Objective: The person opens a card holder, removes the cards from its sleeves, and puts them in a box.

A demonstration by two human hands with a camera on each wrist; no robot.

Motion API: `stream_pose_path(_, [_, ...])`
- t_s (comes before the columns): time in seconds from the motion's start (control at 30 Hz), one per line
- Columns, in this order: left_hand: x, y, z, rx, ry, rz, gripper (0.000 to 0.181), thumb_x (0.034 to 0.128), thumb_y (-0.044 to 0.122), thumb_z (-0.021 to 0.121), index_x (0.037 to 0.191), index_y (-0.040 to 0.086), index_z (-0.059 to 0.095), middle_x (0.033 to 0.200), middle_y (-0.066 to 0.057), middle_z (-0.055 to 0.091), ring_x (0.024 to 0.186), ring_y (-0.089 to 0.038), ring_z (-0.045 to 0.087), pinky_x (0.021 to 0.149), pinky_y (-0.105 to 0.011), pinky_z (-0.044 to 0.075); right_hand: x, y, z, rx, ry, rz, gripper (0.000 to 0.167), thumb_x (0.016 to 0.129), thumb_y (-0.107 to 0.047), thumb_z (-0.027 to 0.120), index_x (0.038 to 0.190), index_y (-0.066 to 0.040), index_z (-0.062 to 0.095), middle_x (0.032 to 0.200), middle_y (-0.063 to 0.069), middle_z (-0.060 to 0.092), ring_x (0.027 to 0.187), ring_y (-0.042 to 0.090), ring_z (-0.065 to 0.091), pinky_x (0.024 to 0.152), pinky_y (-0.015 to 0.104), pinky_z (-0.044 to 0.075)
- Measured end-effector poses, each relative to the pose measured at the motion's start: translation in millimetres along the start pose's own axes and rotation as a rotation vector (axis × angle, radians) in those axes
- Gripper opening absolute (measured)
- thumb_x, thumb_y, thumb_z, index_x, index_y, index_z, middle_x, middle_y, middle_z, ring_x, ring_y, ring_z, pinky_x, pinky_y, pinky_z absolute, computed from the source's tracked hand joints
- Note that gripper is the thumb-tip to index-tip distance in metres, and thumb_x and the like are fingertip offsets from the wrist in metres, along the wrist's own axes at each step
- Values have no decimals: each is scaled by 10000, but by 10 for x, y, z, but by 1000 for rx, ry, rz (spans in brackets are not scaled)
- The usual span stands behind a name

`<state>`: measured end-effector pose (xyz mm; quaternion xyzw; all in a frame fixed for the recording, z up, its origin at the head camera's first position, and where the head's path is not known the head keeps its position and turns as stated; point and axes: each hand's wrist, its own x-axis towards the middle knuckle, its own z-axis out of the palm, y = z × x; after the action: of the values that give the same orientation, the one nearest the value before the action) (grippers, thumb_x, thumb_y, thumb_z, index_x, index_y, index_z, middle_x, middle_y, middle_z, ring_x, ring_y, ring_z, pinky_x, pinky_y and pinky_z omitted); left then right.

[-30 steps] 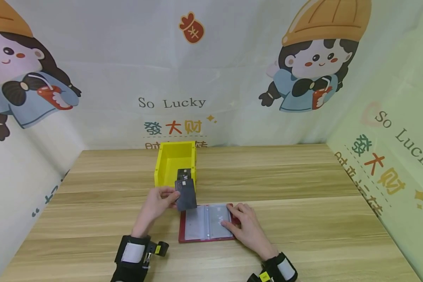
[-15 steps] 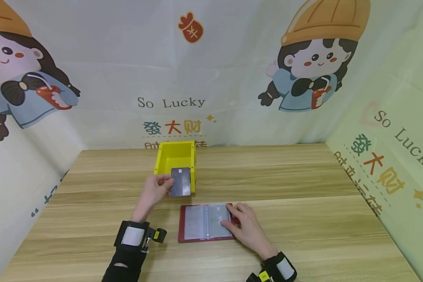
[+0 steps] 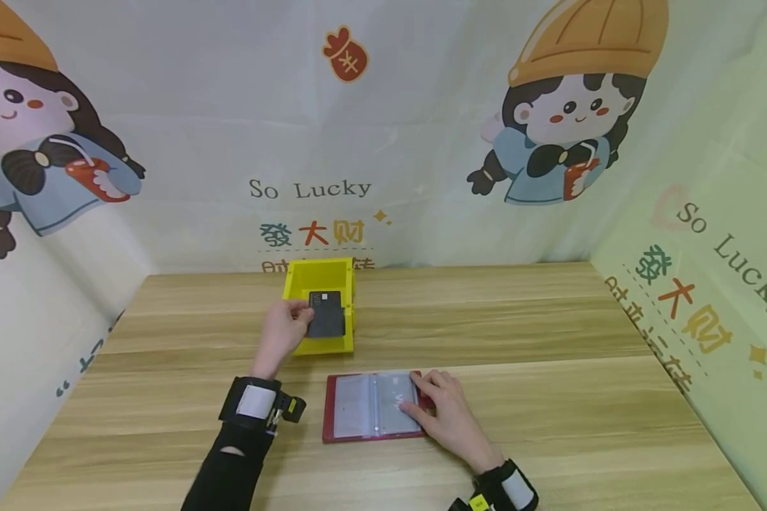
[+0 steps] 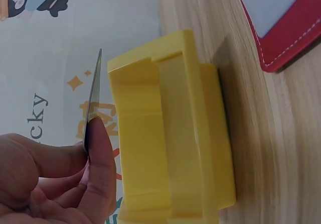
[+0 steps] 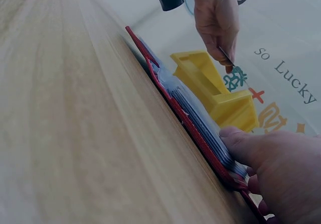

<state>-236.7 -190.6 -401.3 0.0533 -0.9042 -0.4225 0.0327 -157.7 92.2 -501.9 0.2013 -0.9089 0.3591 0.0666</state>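
My left hand (image 3: 284, 329) pinches a dark VIP card (image 3: 325, 314) by its left edge, between thumb and fingers. From the head view the card overlaps the yellow bin (image 3: 348, 343); in the left wrist view it appears edge-on, apart from the bin wall. A red card holder (image 3: 329, 419) lies spread on the table with clear plastic sleeves (image 3: 353, 404) showing. My right hand (image 3: 450, 415) holds its right side, with the thumb (image 5: 235, 138) on the sleeve stack and other fingers curled at the cover edge. A pale card with lettering shows in the right sleeve.
The bin stands on the wooden table (image 3: 518, 326) near the back, just beyond the card holder. Printed cloth (image 3: 422, 156) hangs behind and along both sides. A strapped camera (image 3: 292, 408) sits on the left wrist.
My left hand has moved away from the card holder toward the back, carrying the card over the bin. A second dark card seen behind it earlier cannot be made out now. The right hand stays put.
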Motion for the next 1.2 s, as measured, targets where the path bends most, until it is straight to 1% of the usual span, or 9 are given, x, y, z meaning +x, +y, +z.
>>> stream_pose_path(0.17, [101,8,28,32,9,-4,319,1002,69,553,1245,-123,628,1120,-285,659,902,-296,593,674,-237,423,3,18,11,5,3,-1,541,877,-300,776,1306,3,648,890,-95,536,859,47,394,840,277,328])
stream_pose_path(0.33, [126,16,30,32,5,-23,332,1016,52,521,1281,-133,595,1142,-298,638,877,-296,584,657,-255,439,1,20,22,5,4,-3,541,876,-300,776,1306,2,649,894,-99,536,863,46,395,831,269,327])
stream_pose_path(0.43, [135,29,42,54,14,-28,333,1025,57,512,1291,-127,588,1153,-301,639,878,-305,590,667,-270,454,0,15,20,6,7,-1,541,875,-300,777,1306,1,648,895,-99,535,862,46,393,829,266,326])
stream_pose_path(0.53, [149,49,75,103,22,-17,322,1026,58,514,1278,-125,597,1142,-303,656,869,-316,605,674,-295,475,1,10,17,7,7,5,541,876,-297,777,1309,-1,647,896,-100,531,862,45,391,829,266,326])
stream_pose_path(0.63, [169,73,123,159,35,13,300,1014,46,530,1236,-134,620,1132,-306,676,863,-330,622,689,-339,502,3,12,18,5,8,4,540,875,-294,778,1307,1,647,896,-98,533,862,45,392,830,267,329])
stream_pose_path(0.73, [200,86,175,197,45,35,279,1002,36,545,1198,-137,644,1139,-306,686,886,-338,635,732,-392,526,1,17,19,0,11,-5,537,874,-292,779,1303,3,650,900,-92,543,861,43,393,834,271,336])
stream_pose_path(0.87, [244,85,243,222,34,25,267,995,35,557,1179,-130,659,1144,-300,689,904,-334,640,762,-421,535,-4,23,17,-10,16,-28,536,874,-296,778,1301,4,652,905,-78,555,863,43,396,837,275,340])
stream_pose_path(1.03, [289,74,312,267,19,9,232,980,31,578,1115,-123,687,1072,-291,706,856,-322,640,733,-418,529,-3,25,14,-11,17,-39,537,873,-294,778,1298,9,652,903,-68,551,866,47,397,831,274,336])
stream_pose_path(1.2, [308,61,347,306,4,1,244,966,26,588,1128,-137,668,1105,-308,694,947,-383,660,837,-475,541,-1,27,17,-5,18,-31,538,872,-297,780,1297,7,654,887,-83,539,861,45,396,833,271,329])
